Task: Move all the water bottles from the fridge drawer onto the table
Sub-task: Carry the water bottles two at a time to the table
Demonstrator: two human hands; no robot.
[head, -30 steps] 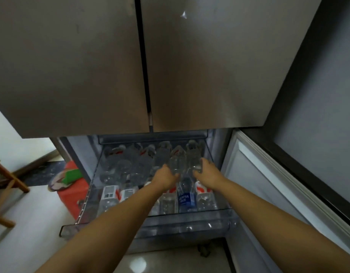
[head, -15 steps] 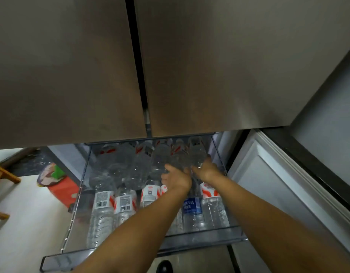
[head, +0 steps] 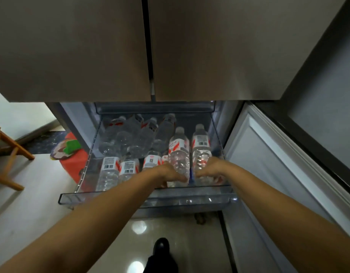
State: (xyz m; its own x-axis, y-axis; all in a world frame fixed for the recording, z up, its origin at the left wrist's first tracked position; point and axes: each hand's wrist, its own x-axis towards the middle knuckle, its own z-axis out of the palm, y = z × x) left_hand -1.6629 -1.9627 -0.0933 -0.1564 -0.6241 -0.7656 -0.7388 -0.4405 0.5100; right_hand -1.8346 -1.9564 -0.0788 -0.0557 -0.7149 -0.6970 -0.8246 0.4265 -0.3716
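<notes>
Head view shows two clear plastic water bottles raised base-first over the front right of the fridge drawer [head: 146, 201], the left hand [head: 170, 174] curled round the base of the left bottle [head: 179, 154] and the right hand [head: 208, 170] wrapped round the base of the right bottle [head: 201, 148]. Full and capped, they likely feel fairly heavy, cold and perhaps slick, with thin ribbed walls that give under pressure, so a hold nearer the labelled middle would probably be steadier than the rounded base. More bottles [head: 130, 134], red-and-white labelled, lie packed in the transparent hard-plastic drawer under matte metallic fridge doors [head: 209, 46], above a glossy tiled floor [head: 180, 229].
</notes>
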